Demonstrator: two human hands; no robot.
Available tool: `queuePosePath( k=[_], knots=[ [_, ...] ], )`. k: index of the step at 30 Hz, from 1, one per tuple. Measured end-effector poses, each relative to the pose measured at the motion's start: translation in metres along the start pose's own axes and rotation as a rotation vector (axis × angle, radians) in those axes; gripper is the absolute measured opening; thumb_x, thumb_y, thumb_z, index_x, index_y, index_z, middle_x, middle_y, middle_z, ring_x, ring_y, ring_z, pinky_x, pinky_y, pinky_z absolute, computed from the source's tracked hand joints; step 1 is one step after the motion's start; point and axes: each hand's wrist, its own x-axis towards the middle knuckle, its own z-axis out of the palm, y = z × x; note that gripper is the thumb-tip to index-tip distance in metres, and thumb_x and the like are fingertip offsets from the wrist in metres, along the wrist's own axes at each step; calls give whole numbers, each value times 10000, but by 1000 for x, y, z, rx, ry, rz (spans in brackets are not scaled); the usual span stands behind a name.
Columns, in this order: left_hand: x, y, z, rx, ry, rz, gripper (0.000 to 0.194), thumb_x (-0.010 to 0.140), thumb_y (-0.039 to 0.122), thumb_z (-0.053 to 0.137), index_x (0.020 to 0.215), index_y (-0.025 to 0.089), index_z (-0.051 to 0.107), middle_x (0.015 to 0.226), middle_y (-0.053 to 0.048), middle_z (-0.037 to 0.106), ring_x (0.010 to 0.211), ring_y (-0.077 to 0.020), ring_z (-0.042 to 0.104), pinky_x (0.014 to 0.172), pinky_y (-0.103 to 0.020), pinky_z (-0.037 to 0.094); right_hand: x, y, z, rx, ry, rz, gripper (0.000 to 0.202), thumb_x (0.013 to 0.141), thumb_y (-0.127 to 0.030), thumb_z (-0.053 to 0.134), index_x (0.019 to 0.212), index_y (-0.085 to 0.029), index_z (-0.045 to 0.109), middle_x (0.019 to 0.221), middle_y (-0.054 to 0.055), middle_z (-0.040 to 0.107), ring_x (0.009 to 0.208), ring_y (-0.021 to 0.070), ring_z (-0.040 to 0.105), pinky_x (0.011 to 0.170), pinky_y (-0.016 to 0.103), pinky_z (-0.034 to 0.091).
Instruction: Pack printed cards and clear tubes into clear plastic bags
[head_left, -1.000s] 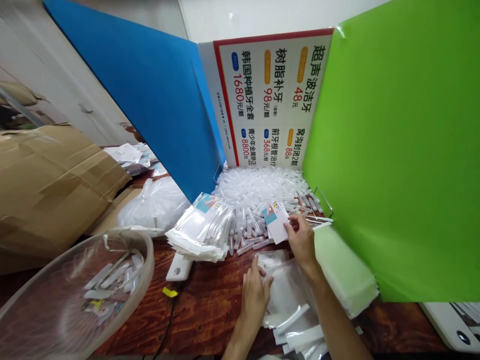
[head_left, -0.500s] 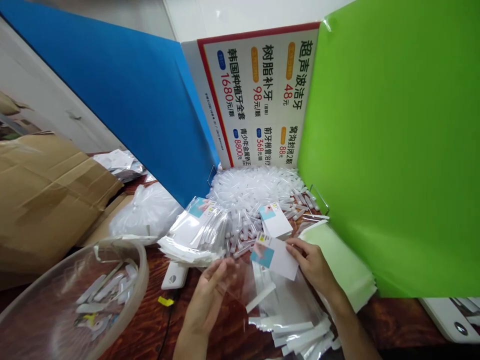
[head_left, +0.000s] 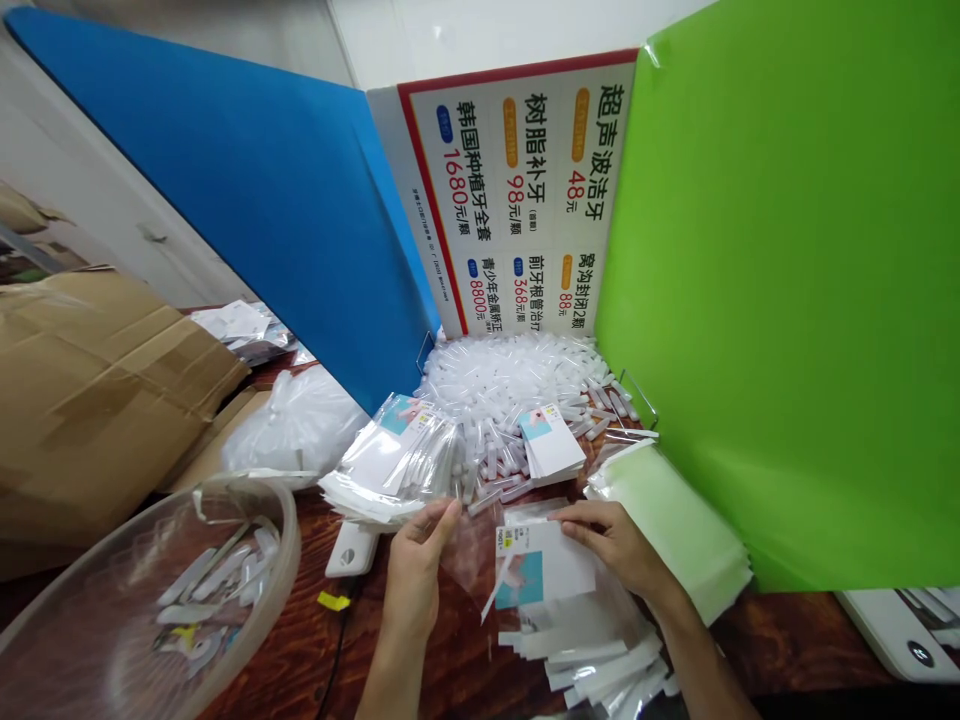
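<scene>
My left hand [head_left: 420, 560] pinches the edge of a clear plastic bag [head_left: 469, 550] between thumb and finger. In my right hand [head_left: 611, 540] is a white card [head_left: 551, 565] with a teal picture, gripped at its upper right edge. The card lies against the clear bag, above a fanned pile of clear bags [head_left: 600, 655] with white strips. Behind it sits a stack of similar cards [head_left: 555, 445]. A pile of bagged cards [head_left: 390, 465] stands beyond my left hand.
Many small white tubes [head_left: 510, 375] are heaped between a blue panel [head_left: 262, 200] and a green panel [head_left: 787, 300]. Pale green sheets [head_left: 675, 520] lie at right. At left are a clear tub [head_left: 289, 540], a cardboard box [head_left: 97, 400] and a white device [head_left: 351, 550].
The card in my right hand has moved down and turned, and now lies over the bags. My left hand has risen slightly, its fingers now closed in a pinch.
</scene>
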Motion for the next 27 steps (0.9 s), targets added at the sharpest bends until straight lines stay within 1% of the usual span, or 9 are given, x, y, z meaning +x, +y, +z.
queuePosePath(
  k=[3, 5, 7, 10, 12, 15, 18, 22, 27],
  knots=[
    [-6, -1, 3, 24, -116, -82, 431, 607, 447, 888, 873, 127, 775, 779, -67, 759, 663, -179, 676, 614, -258, 537, 7, 0, 14, 38, 84, 10, 269, 889, -415, 664, 1001, -213, 803, 1052, 86, 787, 980, 279, 704, 884, 393, 543],
    [-9, -1, 5, 6, -133, -98, 428, 629, 456, 874, 891, 135, 768, 795, -66, 763, 651, -176, 678, 600, -258, 541, 11, 1, 23, 43, 117, -2, 265, 900, -404, 649, 1010, -215, 800, 1056, 82, 786, 986, 278, 704, 888, 395, 540],
    [-8, 0, 6, -56, -49, -70, 417, 601, 454, 889, 845, 142, 759, 770, -45, 755, 647, -158, 673, 613, -245, 543, 12, 2, 28, 30, 129, -19, 248, 906, -381, 644, 1018, -222, 797, 1061, 75, 785, 992, 272, 703, 905, 395, 532],
    [-2, 6, 1, -153, 132, -1, 433, 478, 407, 945, 752, 141, 742, 693, -3, 724, 626, -118, 645, 599, -196, 515, 9, 3, 26, -4, 122, -15, 221, 903, -341, 645, 1004, -222, 801, 1058, 74, 786, 990, 269, 703, 905, 389, 529],
    [1, 11, -5, -182, 188, 28, 439, 422, 368, 963, 715, 136, 732, 649, 16, 700, 597, -92, 617, 560, -167, 482, 5, 4, 22, -24, 93, -1, 215, 903, -333, 644, 994, -223, 805, 1054, 76, 787, 987, 270, 702, 891, 383, 533],
    [3, 20, -11, -250, 179, 1, 421, 422, 326, 966, 704, 136, 719, 645, 22, 692, 590, -83, 615, 565, -162, 491, 0, 2, 15, -55, 47, 8, 218, 907, -342, 642, 993, -228, 807, 1040, 78, 788, 971, 272, 704, 875, 382, 534],
    [1, 26, -10, -346, 119, -95, 396, 450, 280, 958, 720, 140, 704, 682, 11, 701, 615, -99, 641, 596, -188, 529, -1, -3, 14, -72, 11, 4, 216, 904, -346, 646, 990, -231, 808, 1029, 74, 789, 964, 271, 704, 882, 390, 531],
    [-1, 26, -2, -381, 74, -156, 367, 491, 237, 945, 744, 130, 701, 690, 6, 699, 600, -87, 636, 550, -161, 518, 2, -7, 18, -33, -26, -7, 203, 885, -347, 667, 981, -236, 808, 1026, 65, 791, 971, 269, 705, 887, 388, 535],
    [-1, 25, -2, -461, 92, -197, 386, 465, 200, 955, 737, 132, 690, 681, 14, 696, 585, -83, 628, 552, -164, 541, 4, -3, 17, -33, -9, 29, 217, 874, -343, 675, 988, -216, 808, 1043, 76, 789, 990, 276, 703, 919, 408, 523]
  ],
)
